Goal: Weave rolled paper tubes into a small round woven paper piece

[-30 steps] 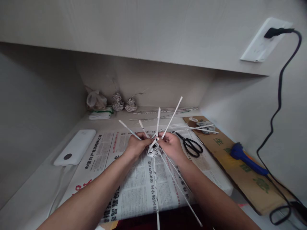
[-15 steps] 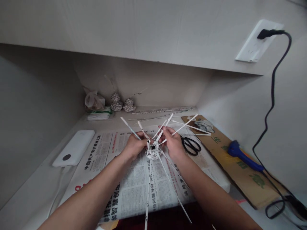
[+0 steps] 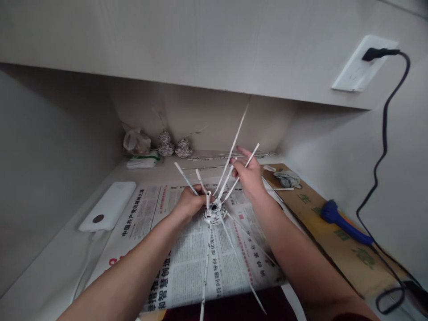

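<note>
A small round woven piece of rolled newspaper (image 3: 214,216) sits over the newspaper, with white paper tubes sticking out all around it. My left hand (image 3: 192,200) is closed on its left side, thumb near a short upright tube (image 3: 208,200). Behind the piece, my right hand (image 3: 249,174) is raised among the tubes. Its index finger and thumb are apart, their tips close beside a long paper strand (image 3: 236,136) that slants up to the wall. A shorter tube (image 3: 247,161) crosses in front of this hand. Whether its fingertips touch the strand is hard to see.
Two gourd-shaped woven pieces (image 3: 166,145) stand at the back beside a plastic bag (image 3: 136,141). Loose paper tubes (image 3: 217,157) lie behind. A white power bank (image 3: 109,206) is at left. To the right, a blue glue gun (image 3: 346,225) lies on cardboard (image 3: 309,214), its cable trailing.
My right hand has moved up and away from the woven piece, its fingers parting. The long strand, bent off to the right before, now slants upward. My left hand keeps its hold.
</note>
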A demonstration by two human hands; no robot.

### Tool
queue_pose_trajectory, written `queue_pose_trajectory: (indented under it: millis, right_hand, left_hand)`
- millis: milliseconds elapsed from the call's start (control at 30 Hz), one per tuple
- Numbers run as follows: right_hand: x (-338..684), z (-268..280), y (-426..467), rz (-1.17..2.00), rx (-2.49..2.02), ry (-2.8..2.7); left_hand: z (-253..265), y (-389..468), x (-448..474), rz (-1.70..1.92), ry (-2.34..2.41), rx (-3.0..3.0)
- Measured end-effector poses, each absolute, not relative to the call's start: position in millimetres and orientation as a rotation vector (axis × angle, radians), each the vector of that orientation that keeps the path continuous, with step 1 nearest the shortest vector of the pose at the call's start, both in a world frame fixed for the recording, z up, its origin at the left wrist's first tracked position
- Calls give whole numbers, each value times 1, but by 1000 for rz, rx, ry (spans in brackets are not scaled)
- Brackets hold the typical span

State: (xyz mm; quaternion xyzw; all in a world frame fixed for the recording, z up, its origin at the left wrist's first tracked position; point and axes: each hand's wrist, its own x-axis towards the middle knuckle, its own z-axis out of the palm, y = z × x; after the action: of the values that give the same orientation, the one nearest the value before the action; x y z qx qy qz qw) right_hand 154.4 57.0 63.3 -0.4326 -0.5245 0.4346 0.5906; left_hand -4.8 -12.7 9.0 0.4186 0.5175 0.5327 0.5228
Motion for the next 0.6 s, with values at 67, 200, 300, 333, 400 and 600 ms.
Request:
queue_pose_trajectory:
  millis: [67,200,300,333,400,600]
  right_hand:
    - [154,51,49,1118,-1127,-1240]
    - [158,23,29,1049,-1219,-1577]
    - [159,12,20,922,-1259,-1650]
    - [159,10,18,936,-1266,-1636]
    - [158,7,17,1022,-1268,-1585]
    - [153,3,17,1155,-1197,-1486]
  left_hand:
    - [8,-11,-5,1286,1249,970]
    - [6,-10,-4,1318,1247,963]
    - [3,-10,-3,1324,1264,985]
    - [1,-10,-2,1326,1265,1001]
    - [-2,-9,-2,1329,1255,1042]
    - [-6,-8,-4,1326,1308,1210]
